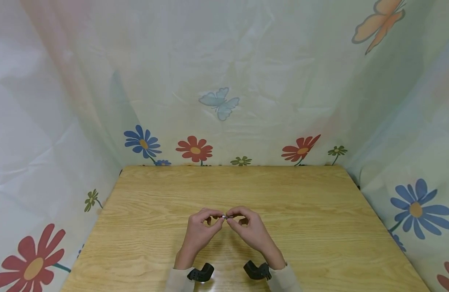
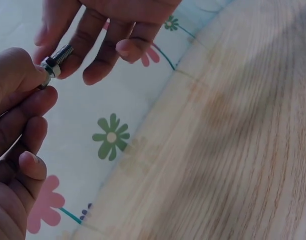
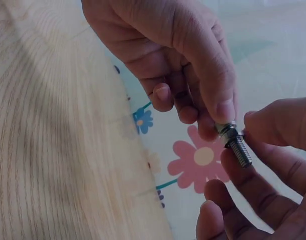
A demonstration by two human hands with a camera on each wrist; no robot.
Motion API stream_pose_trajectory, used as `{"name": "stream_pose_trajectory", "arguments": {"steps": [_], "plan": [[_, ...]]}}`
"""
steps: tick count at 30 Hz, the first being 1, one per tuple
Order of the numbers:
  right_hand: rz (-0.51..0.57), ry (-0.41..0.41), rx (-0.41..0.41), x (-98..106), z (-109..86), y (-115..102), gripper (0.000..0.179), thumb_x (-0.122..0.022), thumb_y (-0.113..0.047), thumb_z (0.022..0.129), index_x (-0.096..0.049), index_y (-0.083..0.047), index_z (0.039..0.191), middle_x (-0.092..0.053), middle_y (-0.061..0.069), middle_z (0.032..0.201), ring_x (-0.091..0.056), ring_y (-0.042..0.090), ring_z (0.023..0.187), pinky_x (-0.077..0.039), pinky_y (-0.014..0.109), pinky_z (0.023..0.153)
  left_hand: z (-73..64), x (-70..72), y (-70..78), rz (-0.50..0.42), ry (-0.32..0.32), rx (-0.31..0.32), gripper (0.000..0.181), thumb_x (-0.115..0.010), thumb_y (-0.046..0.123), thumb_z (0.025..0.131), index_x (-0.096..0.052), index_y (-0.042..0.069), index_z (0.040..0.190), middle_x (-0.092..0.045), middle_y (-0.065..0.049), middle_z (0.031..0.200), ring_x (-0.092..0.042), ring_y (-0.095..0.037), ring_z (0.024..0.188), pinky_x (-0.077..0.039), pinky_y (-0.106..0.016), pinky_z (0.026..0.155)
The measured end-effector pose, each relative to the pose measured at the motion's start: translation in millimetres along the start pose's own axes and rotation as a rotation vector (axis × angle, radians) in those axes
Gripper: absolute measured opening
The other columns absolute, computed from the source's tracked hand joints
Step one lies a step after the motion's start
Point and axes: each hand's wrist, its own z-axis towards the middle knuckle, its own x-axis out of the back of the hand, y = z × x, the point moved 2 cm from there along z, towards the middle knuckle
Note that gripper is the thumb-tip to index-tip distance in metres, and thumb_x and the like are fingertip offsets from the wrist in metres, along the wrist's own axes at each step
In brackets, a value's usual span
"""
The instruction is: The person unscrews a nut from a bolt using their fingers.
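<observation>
A small metal bolt (image 2: 65,53) with a threaded shank is held between the two hands just above the table. My left hand (image 1: 200,231) pinches its head end between thumb and forefinger, as the left wrist view shows. Around the shank sits a nut (image 2: 51,67), with a darker ring beside it. My right hand (image 1: 254,231) has its thumb and forefinger curled close about the nut, on opposite sides of the threads. In the right wrist view the bolt's threaded end (image 3: 242,156) points down and right between the right fingers. Fingertips partly hide the head and nut.
A wood-grain table (image 1: 155,194) spreads beneath both hands. Behind it and at both sides hangs a pale curtain (image 1: 268,81) printed with flowers and butterflies. Each wrist bears a black camera mount (image 1: 201,272) over a light sleeve (image 1: 284,280).
</observation>
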Motion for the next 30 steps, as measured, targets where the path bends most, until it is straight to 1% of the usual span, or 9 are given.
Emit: {"name": "stream_pose_trajectory", "arguments": {"steps": [4, 6, 8, 11, 15, 19, 24, 27, 30], "plan": [[0.061, 0.006, 0.076, 0.3, 0.1, -0.1, 0.013, -0.069, -0.019, 0.100, -0.074, -0.014, 0.112, -0.071, 0.007, 0.116, -0.064, 0.023, 0.109, -0.056, 0.033, 0.084, -0.5, -0.1, -1.8, -0.001, 0.001, 0.011, 0.014, -0.078, 0.004, 0.090, -0.080, 0.015, 0.099, -0.076, 0.000, 0.091, -0.067, -0.030, 0.080, -0.055, -0.033, 0.062], [0.079, 0.023, 0.090, 0.4, 0.7, 1.0, 0.015, -0.068, -0.017, 0.101, -0.073, -0.012, 0.114, -0.071, 0.012, 0.119, -0.064, 0.022, 0.111, -0.056, 0.033, 0.087, -0.3, -0.2, -2.0, 0.000, 0.005, 0.019, 0.014, -0.079, 0.005, 0.090, -0.080, 0.016, 0.099, -0.076, 0.001, 0.091, -0.067, -0.029, 0.080, -0.055, -0.032, 0.062], [0.084, 0.041, 0.067, 0.3, 1.2, 2.9, 0.018, -0.067, -0.019, 0.102, -0.073, -0.011, 0.117, -0.071, 0.014, 0.120, -0.065, 0.018, 0.110, -0.057, 0.031, 0.087, -0.2, -0.5, -1.7, -0.003, 0.009, 0.023, 0.014, -0.080, 0.006, 0.089, -0.080, 0.017, 0.099, -0.076, 0.001, 0.091, -0.068, -0.027, 0.080, -0.055, -0.031, 0.062], [0.057, 0.056, -0.018, -0.3, 1.5, 6.0, 0.022, -0.067, -0.026, 0.102, -0.076, -0.011, 0.115, -0.074, 0.012, 0.113, -0.068, 0.013, 0.100, -0.057, 0.027, 0.080, -0.1, -1.3, -0.6, -0.004, 0.015, 0.014, 0.015, -0.080, 0.007, 0.090, -0.080, 0.018, 0.099, -0.076, 0.003, 0.092, -0.068, -0.022, 0.080, -0.055, -0.031, 0.061], [0.031, 0.039, -0.093, -1.6, 1.5, 8.0, 0.025, -0.066, -0.031, 0.102, -0.079, -0.009, 0.106, -0.076, 0.008, 0.096, -0.069, 0.021, 0.086, -0.052, 0.025, 0.067, -0.3, -2.3, 0.4, -0.005, 0.019, -0.001, 0.014, -0.079, 0.007, 0.090, -0.080, 0.018, 0.100, -0.076, 0.003, 0.092, -0.068, -0.021, 0.081, -0.056, -0.035, 0.061], [0.027, 0.023, -0.097, -2.2, 2.0, 7.9, 0.024, -0.066, -0.030, 0.102, -0.080, -0.010, 0.103, -0.076, 0.008, 0.091, -0.070, 0.026, 0.083, -0.050, 0.024, 0.064, -0.5, -2.6, 0.4, -0.006, 0.019, -0.003, 0.013, -0.079, 0.007, 0.090, -0.080, 0.016, 0.100, -0.077, 0.002, 0.092, -0.068, -0.022, 0.080, -0.056, -0.036, 0.061], [0.028, 0.015, -0.103, -2.7, 2.6, 8.9, 0.024, -0.065, -0.031, 0.103, -0.080, -0.012, 0.103, -0.077, 0.006, 0.091, -0.070, 0.023, 0.084, -0.051, 0.025, 0.066, -1.1, -2.0, 0.0, -0.007, 0.013, -0.004, 0.014, -0.079, 0.005, 0.089, -0.080, 0.014, 0.100, -0.078, 0.001, 0.093, -0.068, -0.021, 0.079, -0.057, -0.036, 0.060], [0.030, 0.016, -0.102, -2.6, 3.3, 9.2, 0.025, -0.065, -0.032, 0.103, -0.080, -0.012, 0.104, -0.077, 0.005, 0.092, -0.070, 0.020, 0.085, -0.052, 0.026, 0.067, 0.2, -1.2, 1.0, 0.013, 0.013, -0.022, 0.014, -0.080, 0.004, 0.089, -0.080, 0.013, 0.101, -0.078, 0.000, 0.093, -0.068, -0.020, 0.079, -0.056, -0.034, 0.060], [0.037, 0.022, -0.098, -2.6, 4.0, 8.4, 0.024, -0.066, -0.033, 0.102, -0.080, -0.013, 0.105, -0.077, 0.005, 0.093, -0.071, 0.024, 0.087, -0.053, 0.026, 0.066, 2.2, -0.4, 2.3, 0.046, 0.010, -0.039, 0.013, -0.080, 0.006, 0.089, -0.080, 0.012, 0.100, -0.077, 0.000, 0.092, -0.068, -0.018, 0.079, -0.056, -0.032, 0.060]]}}
